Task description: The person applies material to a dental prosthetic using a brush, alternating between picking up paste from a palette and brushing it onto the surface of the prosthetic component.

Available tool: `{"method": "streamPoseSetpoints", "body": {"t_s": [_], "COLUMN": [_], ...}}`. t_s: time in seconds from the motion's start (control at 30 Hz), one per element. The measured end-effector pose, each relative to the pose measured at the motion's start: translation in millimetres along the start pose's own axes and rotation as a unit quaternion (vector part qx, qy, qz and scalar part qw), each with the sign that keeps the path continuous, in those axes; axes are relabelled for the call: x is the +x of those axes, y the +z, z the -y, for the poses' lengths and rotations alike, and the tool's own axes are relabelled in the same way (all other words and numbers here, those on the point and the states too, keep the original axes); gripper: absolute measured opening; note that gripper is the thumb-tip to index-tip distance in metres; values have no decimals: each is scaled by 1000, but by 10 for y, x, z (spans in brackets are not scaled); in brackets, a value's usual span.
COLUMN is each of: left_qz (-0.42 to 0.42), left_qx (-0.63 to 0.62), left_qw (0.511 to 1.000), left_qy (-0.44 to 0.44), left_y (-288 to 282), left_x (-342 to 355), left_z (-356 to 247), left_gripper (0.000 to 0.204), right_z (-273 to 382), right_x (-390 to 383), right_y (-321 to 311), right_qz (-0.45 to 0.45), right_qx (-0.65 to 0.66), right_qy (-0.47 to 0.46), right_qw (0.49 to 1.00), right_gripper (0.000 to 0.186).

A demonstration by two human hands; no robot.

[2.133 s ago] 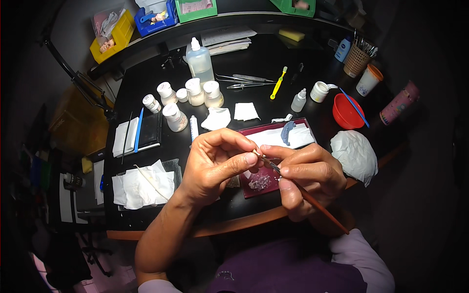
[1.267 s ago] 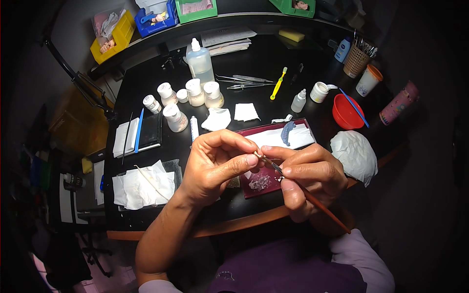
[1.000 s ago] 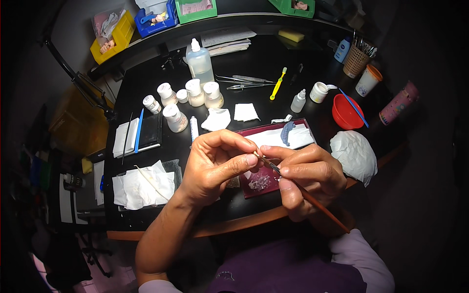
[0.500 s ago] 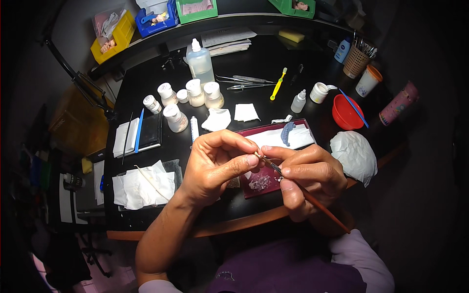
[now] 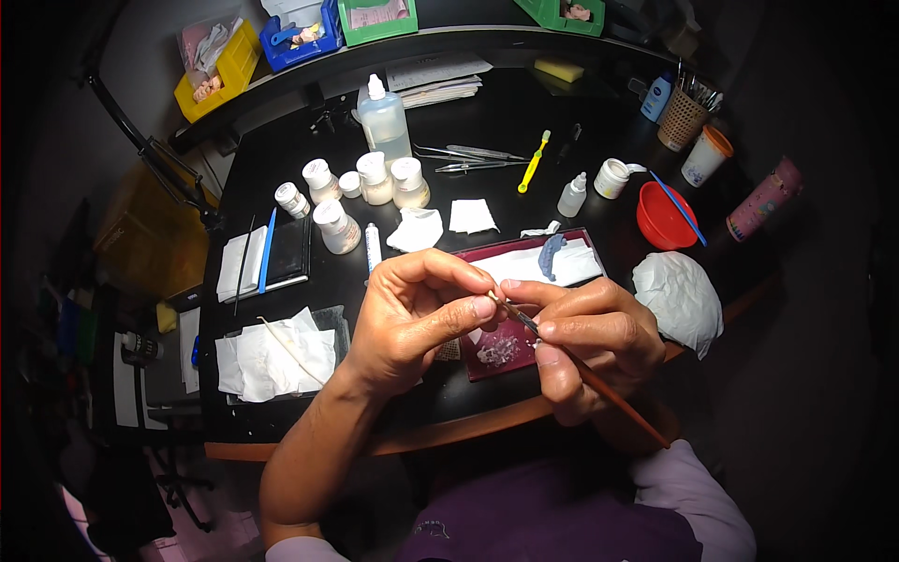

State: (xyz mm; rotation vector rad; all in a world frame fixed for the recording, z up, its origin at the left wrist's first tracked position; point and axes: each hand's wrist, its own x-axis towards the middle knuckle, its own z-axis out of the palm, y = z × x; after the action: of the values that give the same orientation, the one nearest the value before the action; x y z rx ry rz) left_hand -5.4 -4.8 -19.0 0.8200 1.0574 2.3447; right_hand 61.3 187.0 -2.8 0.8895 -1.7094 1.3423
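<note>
Currently, head view, left hand (image 5: 412, 309): your fingers pinch a pale piece (image 5: 492, 295), above the maroon tray (image 5: 478, 370).
Right hand (image 5: 599, 328): your fingers hold a brown-handled tool (image 5: 618, 403), tip beside the piece.
Red bowl (image 5: 667, 228): right of the tray.

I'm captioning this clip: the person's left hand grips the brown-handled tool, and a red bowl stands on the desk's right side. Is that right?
Not quite: the head view shows the right hand gripping the brown-handled tool, not the left hand. The red bowl does stand there.
</note>
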Motion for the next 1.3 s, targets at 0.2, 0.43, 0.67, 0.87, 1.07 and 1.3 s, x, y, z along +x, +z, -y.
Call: {"method": "streamPoseSetpoints", "body": {"t_s": [0.2,0.43,0.67,0.87,1.07,1.3], "left_qz": [-6,-13,-7,-3,-2,8], "left_qx": [0,-30,-34,-30,-21,-30], "left_qw": [1000,999,999,999,999,999], "left_qy": [-7,-31,-30,-28,-29,-24], "left_y": [2,46,25,15,-2,-3], "left_x": [-16,-9,0,-5,-10,-7], "left_z": [-11,-36,-40,-30,-31,-25], "left_gripper": [14,12,12,12,13,13], "right_z": [2,-22,-64,-57,-45,-20], "right_x": [8,23,26,33,27,15], "right_y": [-12,-66,-41,-46,-36,-34], "right_qz": [11,31,24,27,28,27], "right_qx": [3,49,51,50,56,53], "right_qy": [0,23,5,8,14,29], "right_qw": [1000,998,998,998,998,998], "right_gripper": [27,32,33,32,31,32]}}
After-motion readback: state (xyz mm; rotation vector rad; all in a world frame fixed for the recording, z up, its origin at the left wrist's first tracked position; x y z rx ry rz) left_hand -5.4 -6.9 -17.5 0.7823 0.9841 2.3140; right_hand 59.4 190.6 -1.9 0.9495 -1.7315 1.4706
